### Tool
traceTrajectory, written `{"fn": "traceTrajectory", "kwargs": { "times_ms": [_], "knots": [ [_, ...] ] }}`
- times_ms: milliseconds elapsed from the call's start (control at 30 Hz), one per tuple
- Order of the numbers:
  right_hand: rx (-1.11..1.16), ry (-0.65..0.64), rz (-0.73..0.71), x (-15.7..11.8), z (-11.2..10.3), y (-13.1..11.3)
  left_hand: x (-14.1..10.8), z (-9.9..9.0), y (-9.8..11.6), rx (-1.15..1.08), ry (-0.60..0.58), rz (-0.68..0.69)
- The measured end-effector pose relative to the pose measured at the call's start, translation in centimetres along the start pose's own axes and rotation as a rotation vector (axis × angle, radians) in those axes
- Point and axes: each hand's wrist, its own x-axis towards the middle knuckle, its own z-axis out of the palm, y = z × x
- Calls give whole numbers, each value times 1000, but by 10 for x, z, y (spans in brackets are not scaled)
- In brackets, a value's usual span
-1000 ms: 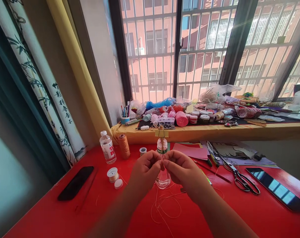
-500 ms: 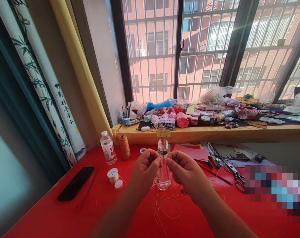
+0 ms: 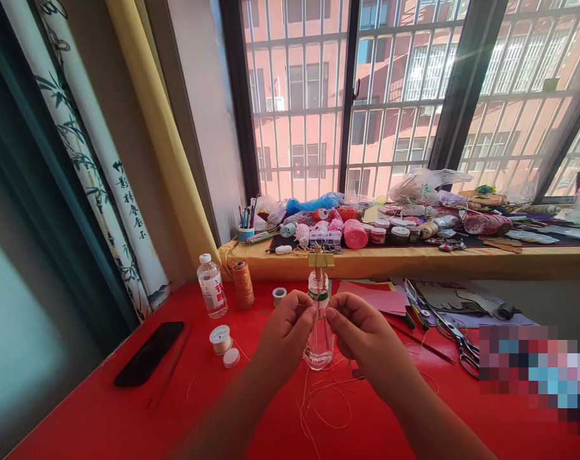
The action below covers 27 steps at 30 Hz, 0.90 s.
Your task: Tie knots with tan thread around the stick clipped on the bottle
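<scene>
A clear glass bottle (image 3: 319,354) with a green band stands upright on the red table, a yellow clip (image 3: 321,260) and a brown stick at its mouth. My left hand (image 3: 290,329) is closed in a pinch at the bottle's left side, and my right hand (image 3: 359,326) pinches at its right side. Thin thread seems to run at the fingertips, but it is too fine to make out clearly. Loose pale thread (image 3: 331,425) lies in loops on the table below the bottle.
Left are a phone (image 3: 149,354), a plastic bottle (image 3: 212,287), an orange thread cone (image 3: 243,285) and a white spool (image 3: 220,339). Right are scissors (image 3: 462,345), pink paper (image 3: 373,297) and a thin rod. Craft supplies crowd the windowsill (image 3: 414,262).
The view has shifted slightly, so everything sits a little farther right. Both hands keep nearly the same pinched pose beside the bottle.
</scene>
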Motion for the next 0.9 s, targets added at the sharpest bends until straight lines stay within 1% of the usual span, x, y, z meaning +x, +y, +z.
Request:
{"fn": "traceTrajectory", "kwargs": {
  "times_ms": [167,367,467,600,733,767,833,900],
  "knots": [
    [-63,-2,-7,1,-2,5,0,0,-2,-27,4,-21],
    [-23,15,-18,1,-2,7,2,-5,-1,101,16,-2],
    [-30,14,-27,1,-1,6,2,-7,-2,111,13,14],
    [-177,-10,-28,-2,-4,-1,2,-8,-7,77,-3,14],
    [-393,-69,-36,-6,-17,-11,1,-6,-5,61,-6,15],
    [-432,-61,-46,-6,-20,-12,1,-5,-4,59,-5,11],
    [-476,12,-99,-3,-26,-12,1,-4,-3,61,-13,0],
    [-442,97,-174,2,-28,-9,0,-2,-2,65,-29,-10]
  ]
}}
